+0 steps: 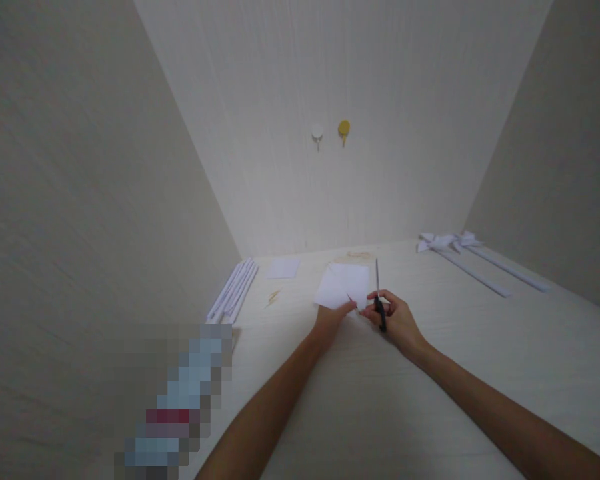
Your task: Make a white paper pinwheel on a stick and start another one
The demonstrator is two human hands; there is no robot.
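Observation:
My left hand (pixel 333 316) pinches the near edge of a white sheet of paper (pixel 344 285) lying on the pale table (pixel 360 400). My right hand (pixel 396 319) grips black-handled scissors (pixel 379 293). Their blades point away from me, beside the paper's right edge. The two hands sit close together near the middle of the table.
A bundle of white paper rolls (pixel 233 291) lies along the left wall, with a smaller white sheet (pixel 283 268) and a small tan scrap (pixel 273 297) nearby. Long paper strips ending in a bow (pixel 447 242) lie at the back right. Two hooks (pixel 330 131) are on the far wall.

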